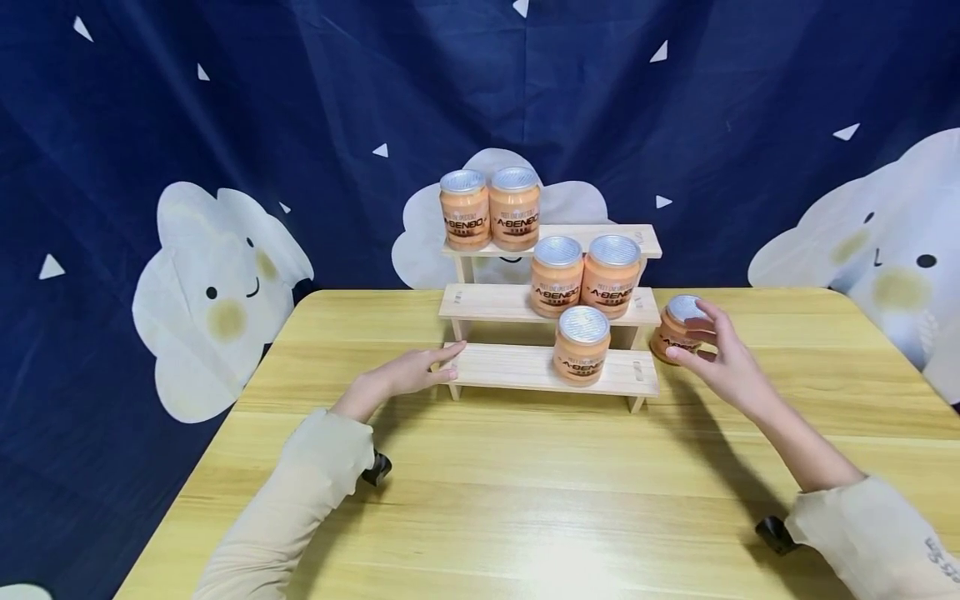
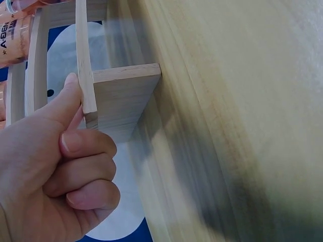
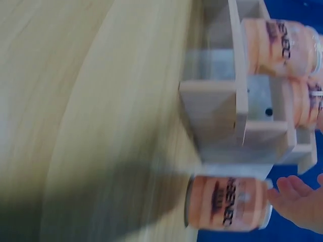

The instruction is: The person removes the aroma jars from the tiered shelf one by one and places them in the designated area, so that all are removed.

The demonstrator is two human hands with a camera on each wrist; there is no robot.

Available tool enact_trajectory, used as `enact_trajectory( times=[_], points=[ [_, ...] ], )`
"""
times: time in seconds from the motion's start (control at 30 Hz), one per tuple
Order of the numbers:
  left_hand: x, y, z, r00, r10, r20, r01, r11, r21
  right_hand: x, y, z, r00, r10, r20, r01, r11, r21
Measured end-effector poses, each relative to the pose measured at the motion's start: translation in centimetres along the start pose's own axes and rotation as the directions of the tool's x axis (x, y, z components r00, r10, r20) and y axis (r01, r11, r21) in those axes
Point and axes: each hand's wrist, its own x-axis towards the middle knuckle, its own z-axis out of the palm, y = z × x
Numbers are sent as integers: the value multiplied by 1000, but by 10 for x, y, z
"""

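A three-step wooden rack (image 1: 495,367) holds orange cans with silver lids: two at the left of the top step, two (image 1: 557,279) towards the right of the middle one, and one (image 1: 581,348) right of centre on the bottom one. My left hand (image 1: 408,372) pinches the bottom step's left end; in the left wrist view the thumb of that hand (image 2: 55,166) lies against the board (image 2: 87,65). Another can (image 1: 670,337) stands upright on the table, right of the rack. My right hand (image 1: 723,358) is beside it, fingers parted and bent; the right wrist view shows fingertips (image 3: 290,189) near its lid.
The wood-grain table (image 1: 480,475) extends in front of the rack and to both sides. Behind it hangs a dark blue cloth (image 1: 337,100) with white clouds and small triangles. A black object (image 1: 377,468) is at the left cuff, another (image 1: 776,535) at the right cuff.
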Motion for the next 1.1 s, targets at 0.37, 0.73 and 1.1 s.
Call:
enact_trajectory(
  times=[0.37, 0.73, 1.1],
  points=[
    [1, 0, 0, 999, -26, 18, 26, 999, 34, 0, -28, 25, 998, -47, 53, 43, 996, 75],
    [-2, 0, 1, 1000, -23, 9, 23, 999, 33, 6, -32, 47, 980, -48, 194, 11, 983, 185],
    [1, -2, 2, 999, -30, 13, 30, 999, 23, 15, -36, 63, 978, -59, 200, 15, 976, 216]
  ],
)
